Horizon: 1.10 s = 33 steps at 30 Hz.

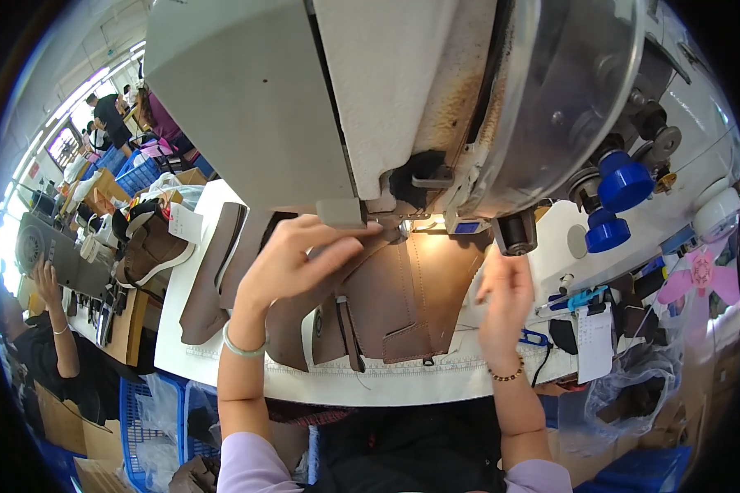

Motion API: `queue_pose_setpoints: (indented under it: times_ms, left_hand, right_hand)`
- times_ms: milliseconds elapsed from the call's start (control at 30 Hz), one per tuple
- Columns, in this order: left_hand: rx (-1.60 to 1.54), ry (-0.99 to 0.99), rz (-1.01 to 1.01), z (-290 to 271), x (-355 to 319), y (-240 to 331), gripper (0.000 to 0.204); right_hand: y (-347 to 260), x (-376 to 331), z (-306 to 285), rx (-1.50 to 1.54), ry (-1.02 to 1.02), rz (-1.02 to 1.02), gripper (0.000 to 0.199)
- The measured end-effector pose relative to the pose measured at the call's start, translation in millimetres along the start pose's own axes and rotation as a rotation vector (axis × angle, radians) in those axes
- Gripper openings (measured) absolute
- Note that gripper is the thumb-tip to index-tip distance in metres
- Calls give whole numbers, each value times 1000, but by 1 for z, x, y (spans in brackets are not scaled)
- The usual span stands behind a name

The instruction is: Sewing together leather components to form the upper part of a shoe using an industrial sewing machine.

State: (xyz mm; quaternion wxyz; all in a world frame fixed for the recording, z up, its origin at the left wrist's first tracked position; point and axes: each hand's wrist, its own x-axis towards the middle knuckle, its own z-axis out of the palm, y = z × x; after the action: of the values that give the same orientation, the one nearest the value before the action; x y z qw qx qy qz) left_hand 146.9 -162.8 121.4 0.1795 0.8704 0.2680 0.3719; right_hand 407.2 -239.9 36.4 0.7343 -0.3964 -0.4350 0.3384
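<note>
Brown leather upper [403,304] under the needle, both your hands on it.
It lies flat on the white table [436,386], long axis running twelve to six; left hand [292,259] presses its ten o'clock edge, fingers spread, nearer; right hand [506,300] rests at three, fingers loosely curled.

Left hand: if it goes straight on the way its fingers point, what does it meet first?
Probably the machine's needle area: the left hand points right along the brown leather toward it, though depth is unclear.

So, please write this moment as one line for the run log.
left hand: on brown leather piece at sewing machine | right hand: at piece's right edge | white table
</note>
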Motion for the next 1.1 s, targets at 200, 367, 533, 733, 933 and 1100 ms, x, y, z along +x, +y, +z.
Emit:
queue_pose_setpoints:
  times_ms: [200,367,533,733,933,1100]
  left_hand:
    - [-170,-9,-312,-9,-1,-57,18]
    - [-71,-180,-442,-17,13,-78,20]
    - [-108,-210,-505,-8,17,-78,21]
    - [-151,-214,-576,-1,13,-74,25]
    - [-390,-198,-521,-3,2,-83,27]
    - [-349,-206,-280,-11,1,-54,34]
  right_hand:
    - [-62,58,19,-456,-319,46,27]
    - [-65,78,17,-322,-535,327,35]
    - [-68,70,21,-124,-447,516,33]
    - [-71,78,18,390,-600,626,19]
    - [-99,60,9,57,-412,465,38]
    - [-94,6,-76,-438,24,96,44]
